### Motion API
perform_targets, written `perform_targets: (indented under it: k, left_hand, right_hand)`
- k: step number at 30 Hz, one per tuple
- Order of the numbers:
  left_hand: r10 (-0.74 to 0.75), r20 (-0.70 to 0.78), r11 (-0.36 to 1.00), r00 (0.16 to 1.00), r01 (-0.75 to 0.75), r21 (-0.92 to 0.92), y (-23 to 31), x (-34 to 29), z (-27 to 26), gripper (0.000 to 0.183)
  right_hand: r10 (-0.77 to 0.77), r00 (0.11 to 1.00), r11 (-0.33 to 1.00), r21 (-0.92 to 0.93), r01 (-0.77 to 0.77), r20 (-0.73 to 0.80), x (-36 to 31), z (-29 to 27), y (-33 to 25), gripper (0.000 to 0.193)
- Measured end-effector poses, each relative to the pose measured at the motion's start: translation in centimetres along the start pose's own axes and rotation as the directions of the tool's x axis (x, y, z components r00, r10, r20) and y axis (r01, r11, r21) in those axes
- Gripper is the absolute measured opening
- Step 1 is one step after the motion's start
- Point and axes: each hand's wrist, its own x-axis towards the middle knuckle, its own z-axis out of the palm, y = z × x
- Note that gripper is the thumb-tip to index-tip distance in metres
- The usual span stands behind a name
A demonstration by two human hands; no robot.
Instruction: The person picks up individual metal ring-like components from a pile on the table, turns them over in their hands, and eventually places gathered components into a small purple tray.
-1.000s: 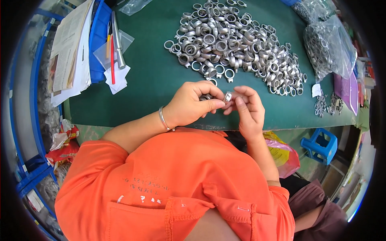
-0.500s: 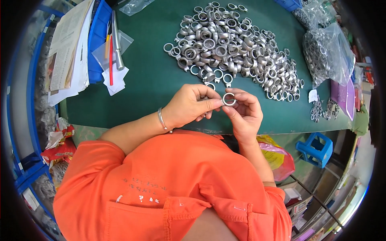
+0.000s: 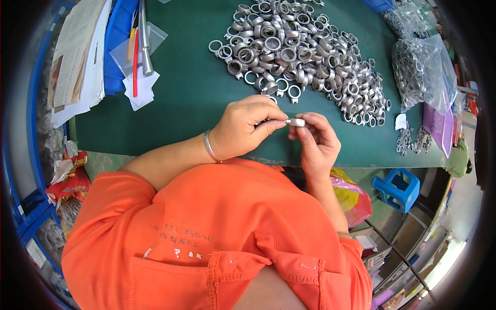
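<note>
A small silver metal ring is pinched between the fingertips of both hands, just above the near edge of the green table. My left hand, with a silver bracelet on its wrist, grips the ring from the left. My right hand holds it from the right, fingers curled under it. A large heap of similar metal rings lies on the table beyond the hands, a few loose ones close to my left knuckles.
Clear plastic bags of metal rings lie at the right. Papers, a blue tray and small plastic bags with a red pen and a metal tool sit at the left. A blue stool stands below the table.
The ring, seen face-on half a second ago, is now turned edge-on between the fingertips. Both hands stay close together at the table's near edge.
</note>
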Motion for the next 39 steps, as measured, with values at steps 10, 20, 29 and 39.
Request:
perform_targets:
  k: [10, 20, 29, 39]
  left_hand:
    - [0.062, -0.028, 0.998, 0.998, -0.062, -0.019, -0.3, -0.3, -0.2, 0.012]
    - [-0.233, 0.066, 0.961, 0.97, 0.24, -0.135, -0.8, -0.3, -0.2, 0.014]
    - [-0.446, 0.445, 0.324, 0.776, 0.604, -0.728, -0.8, 0.6, -0.8, 0.031]
    - [-0.556, 0.242, 0.334, 0.795, 0.481, -0.811, -0.8, 0.4, -1.9, 0.018]
  right_hand:
    - [-0.023, 0.999, 0.998, 0.059, 0.021, 0.036, 0.0, 0.2, 0.3, 0.018]
    - [-0.26, 0.926, 0.649, -0.66, 0.377, 0.274, 1.6, -0.1, -2.3, 0.017]
    - [-0.933, 0.358, 0.052, -0.972, 0.231, 0.035, 15.0, -13.1, -14.0, 0.014]
    - [-0.186, 0.939, 0.417, -0.842, 0.341, 0.288, 9.7, -5.3, -8.0, 0.012]
